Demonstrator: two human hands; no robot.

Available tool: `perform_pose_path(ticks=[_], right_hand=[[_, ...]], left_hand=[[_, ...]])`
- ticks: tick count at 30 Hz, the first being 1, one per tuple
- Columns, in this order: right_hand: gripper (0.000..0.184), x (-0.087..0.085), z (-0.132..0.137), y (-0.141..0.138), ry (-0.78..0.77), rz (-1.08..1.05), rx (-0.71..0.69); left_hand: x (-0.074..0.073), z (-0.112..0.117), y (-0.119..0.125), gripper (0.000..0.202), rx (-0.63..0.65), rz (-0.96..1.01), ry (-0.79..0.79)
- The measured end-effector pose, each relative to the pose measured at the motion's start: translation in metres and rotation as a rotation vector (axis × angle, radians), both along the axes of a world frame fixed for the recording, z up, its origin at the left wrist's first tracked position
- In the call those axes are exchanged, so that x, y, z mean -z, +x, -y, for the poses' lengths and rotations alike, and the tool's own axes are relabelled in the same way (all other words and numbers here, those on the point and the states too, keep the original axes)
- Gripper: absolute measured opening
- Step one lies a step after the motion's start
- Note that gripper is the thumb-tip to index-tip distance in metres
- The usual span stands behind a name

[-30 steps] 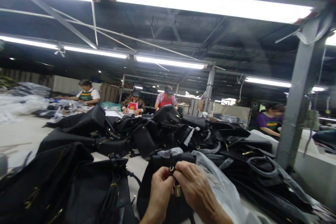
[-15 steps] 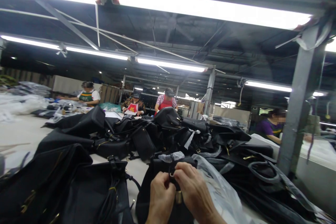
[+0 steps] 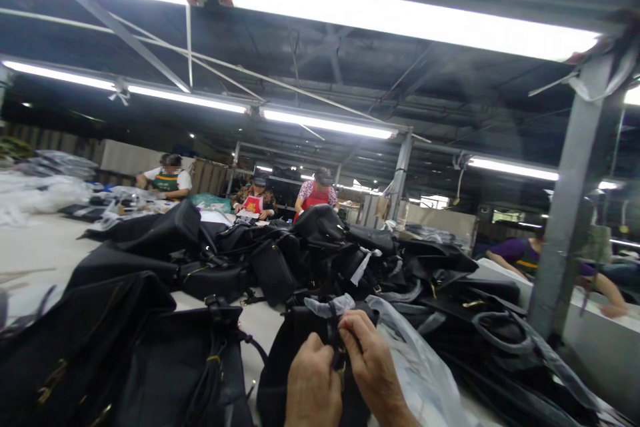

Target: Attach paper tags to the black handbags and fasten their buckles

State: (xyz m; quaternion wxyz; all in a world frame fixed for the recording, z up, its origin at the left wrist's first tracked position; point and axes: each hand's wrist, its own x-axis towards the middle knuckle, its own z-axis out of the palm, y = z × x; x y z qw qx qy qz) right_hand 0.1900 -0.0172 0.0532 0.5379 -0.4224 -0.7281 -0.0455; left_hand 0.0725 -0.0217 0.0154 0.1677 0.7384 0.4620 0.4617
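A black bag [image 3: 280,353] lies in front of me, with a narrow strap [image 3: 333,321] down its middle and a gold-coloured metal fitting [image 3: 341,377] partly hidden by my hands. My left hand [image 3: 314,380] is closed at the strap's lower part, its fingertips mostly turned from view. Just to its right, my right hand [image 3: 374,367] pinches at the strap's right edge, thumb and forefinger together. Translucent wrapping [image 3: 327,307] covers the bag's handle at the top.
More black bags [image 3: 180,353] lie close on the left, and a heap of them [image 3: 320,233] spreads behind. Clear plastic [image 3: 420,353] rests on the right. A grey post [image 3: 565,207] rises at the right. Several people work farther off, one in a red apron [image 3: 317,197].
My left hand has moved slightly right and down, and my right hand a little to the right. More of the strap shows between them. At right, a person in purple now reaches an arm past the post.
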Motion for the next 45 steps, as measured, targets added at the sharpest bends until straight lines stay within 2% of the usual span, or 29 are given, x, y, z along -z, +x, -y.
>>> perform_pose_path(ticks=[2,5,7,9,11,12,15,18,20,23,24,26,29,33,36,40,43,45], right_hand=[[0.017,-0.011,0.000,-0.002,0.051,0.019,0.035],[0.019,-0.027,0.000,-0.002,0.011,-0.009,0.081],[0.019,-0.028,0.001,0.002,-0.092,-0.095,0.096],[0.021,-0.022,0.004,0.007,-0.221,-0.249,0.098],[0.031,-0.013,0.009,0.008,-0.399,-0.434,0.050],[0.037,-0.010,0.012,0.007,-0.503,-0.504,-0.012],[0.041,-0.008,0.021,-0.001,-0.700,-0.530,-0.231],[0.035,-0.016,0.029,-0.007,-0.720,-0.470,-0.327],[0.033,-0.021,0.033,-0.007,-0.759,-0.535,-0.391],[0.032,-0.027,0.036,-0.001,-0.809,-0.694,-0.504],[0.033,-0.029,0.037,0.000,-0.813,-0.733,-0.520],[0.036,-0.032,0.037,0.004,-0.810,-0.780,-0.506],[0.040,-0.033,0.037,0.008,-0.798,-0.809,-0.433],[0.042,-0.013,0.038,0.015,-0.833,-0.811,-0.327],[0.040,-0.003,0.039,0.015,-0.842,-0.909,-0.351],[0.041,-0.019,0.044,0.010,-0.842,-0.948,-0.384],[0.040,-0.027,0.052,0.007,-0.831,-0.934,-0.429],[0.039,-0.017,0.059,0.007,-0.836,-0.896,-0.438]], left_hand=[[0.009,0.000,0.002,0.024,0.082,-0.056,0.010],[0.012,0.003,-0.002,0.020,0.310,0.130,-0.105],[0.008,0.006,-0.010,0.019,0.465,0.355,-0.289],[0.004,0.008,-0.017,0.022,0.593,0.535,-0.482],[0.003,0.010,-0.021,0.023,0.663,0.632,-0.570],[0.005,0.011,-0.022,0.022,0.671,0.642,-0.564],[0.009,0.014,-0.023,0.015,0.629,0.498,-0.420],[0.004,0.017,-0.028,0.013,0.463,0.261,-0.212],[-0.008,0.015,-0.033,0.020,0.265,0.193,-0.006],[-0.030,0.002,-0.031,0.030,-0.009,0.161,0.402],[-0.036,-0.005,-0.028,0.039,-0.057,0.129,0.505],[-0.045,-0.024,-0.016,0.053,-0.106,-0.001,0.585],[-0.048,-0.053,0.000,0.048,-0.122,-0.242,0.566],[-0.040,-0.076,0.003,0.039,-0.030,-0.384,0.651],[-0.034,-0.078,-0.006,0.044,0.069,-0.430,0.733],[-0.033,-0.068,-0.014,0.053,0.098,-0.388,0.977],[-0.034,-0.067,-0.016,0.046,0.107,-0.395,1.097],[-0.032,-0.072,-0.019,0.038,0.102,-0.415,1.091]])
